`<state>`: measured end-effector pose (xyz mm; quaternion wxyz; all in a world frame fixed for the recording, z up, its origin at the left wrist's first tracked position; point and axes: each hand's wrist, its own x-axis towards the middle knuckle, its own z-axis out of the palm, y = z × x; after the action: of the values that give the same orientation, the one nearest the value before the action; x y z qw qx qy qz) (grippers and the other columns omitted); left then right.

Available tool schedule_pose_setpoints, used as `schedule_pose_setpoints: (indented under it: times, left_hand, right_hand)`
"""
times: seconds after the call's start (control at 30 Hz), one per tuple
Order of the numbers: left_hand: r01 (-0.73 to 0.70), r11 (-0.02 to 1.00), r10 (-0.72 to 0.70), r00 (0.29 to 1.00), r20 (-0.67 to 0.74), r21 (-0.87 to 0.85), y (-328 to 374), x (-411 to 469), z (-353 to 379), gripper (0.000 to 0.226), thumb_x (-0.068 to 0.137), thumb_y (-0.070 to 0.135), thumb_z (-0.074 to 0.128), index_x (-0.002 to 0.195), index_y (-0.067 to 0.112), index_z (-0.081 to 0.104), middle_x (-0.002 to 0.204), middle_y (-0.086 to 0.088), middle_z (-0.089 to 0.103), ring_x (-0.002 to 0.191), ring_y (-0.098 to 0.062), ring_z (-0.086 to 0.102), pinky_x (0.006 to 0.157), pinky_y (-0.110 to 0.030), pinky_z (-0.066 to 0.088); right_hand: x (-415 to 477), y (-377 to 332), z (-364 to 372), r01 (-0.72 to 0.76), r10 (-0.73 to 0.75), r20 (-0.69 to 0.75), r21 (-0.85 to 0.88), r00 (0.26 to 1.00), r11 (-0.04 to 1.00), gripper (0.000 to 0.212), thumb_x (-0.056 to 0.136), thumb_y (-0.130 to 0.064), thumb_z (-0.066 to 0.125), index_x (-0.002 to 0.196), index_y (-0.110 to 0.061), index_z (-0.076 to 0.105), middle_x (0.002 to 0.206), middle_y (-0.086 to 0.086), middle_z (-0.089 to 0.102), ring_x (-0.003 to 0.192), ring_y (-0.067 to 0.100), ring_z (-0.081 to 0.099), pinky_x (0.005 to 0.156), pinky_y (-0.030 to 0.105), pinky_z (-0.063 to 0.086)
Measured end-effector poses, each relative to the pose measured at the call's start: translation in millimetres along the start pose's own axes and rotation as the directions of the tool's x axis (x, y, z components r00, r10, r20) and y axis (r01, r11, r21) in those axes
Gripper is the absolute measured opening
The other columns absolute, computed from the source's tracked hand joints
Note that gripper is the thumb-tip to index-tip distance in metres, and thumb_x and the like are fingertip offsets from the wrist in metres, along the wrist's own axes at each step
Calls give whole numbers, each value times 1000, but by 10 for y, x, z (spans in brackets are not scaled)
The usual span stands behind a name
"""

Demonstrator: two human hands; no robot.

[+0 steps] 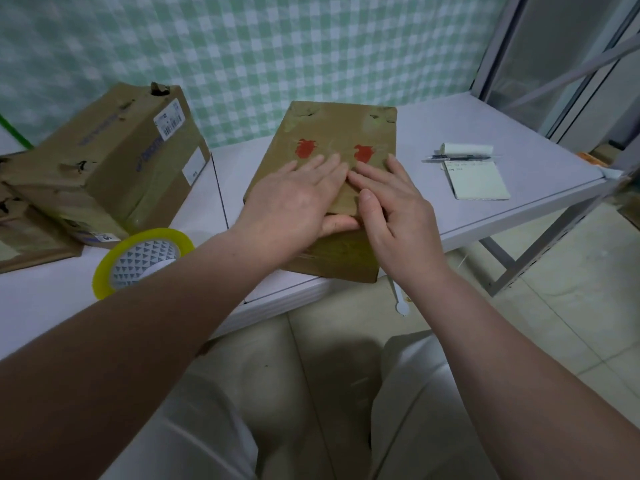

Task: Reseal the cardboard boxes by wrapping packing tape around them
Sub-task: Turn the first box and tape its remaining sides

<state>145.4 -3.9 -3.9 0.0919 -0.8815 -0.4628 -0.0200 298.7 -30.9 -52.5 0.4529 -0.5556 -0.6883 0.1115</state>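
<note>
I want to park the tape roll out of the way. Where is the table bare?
Bare table lies between the flat box and the notebook, and near the front edge left of the tape roll. The left side is crowded by the large box.

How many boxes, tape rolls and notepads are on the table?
Boxes: 3
Tape rolls: 1
Notepads: 1
Total: 5
</note>
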Motion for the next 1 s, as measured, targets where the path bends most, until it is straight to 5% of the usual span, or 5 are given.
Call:
schedule_pose_setpoints:
  times: [0.3,0.5,0.57,0.67,1.0]
  left_hand:
    - [-74,996,72,997,-35,-46,-297,-127,68,84,81,65,26,148,14,26,154,-6,26,143,-20,24,114,-41,20]
    - [48,996,-45,998,46,-75,-514,-331,-74,77,86,57,37,150,17,20,157,-2,18,145,-18,14,116,-39,11]
    - [44,999,-44,997,59,1,-424,-310,-136,78,86,61,27,150,17,18,158,-1,15,146,-17,9,117,-42,7]
    - [-21,997,15,997,80,79,-141,-180,-130,80,85,64,16,151,19,8,159,2,6,146,-14,2,118,-42,2]
    - [44,995,-32,991,127,-91,-180,-42,-66,92,79,69,43,151,26,5,159,7,2,146,-11,4,118,-46,8]
  right_hand:
    - [-1,-9,-29,-24,24,10,-33,1000,999,39,94,-27,39,123,-24,65,136,-9,56,142,13,29,105,11,18]
    - [-5,-40,-16,-50,50,-10,46,999,998,40,93,-23,38,121,-19,67,136,-6,57,142,13,27,101,-2,10]
    - [-16,-45,-7,-50,51,-19,61,999,997,40,93,-21,38,122,-18,67,136,-4,57,142,15,27,102,-1,10]
    - [-20,-41,-3,-39,40,-29,64,999,997,40,92,-18,39,120,-16,67,135,-1,58,142,19,29,107,6,14]
    - [-9,-12,-24,-38,38,4,58,999,998,40,91,-20,38,117,-17,68,135,-3,58,142,18,30,109,20,21]
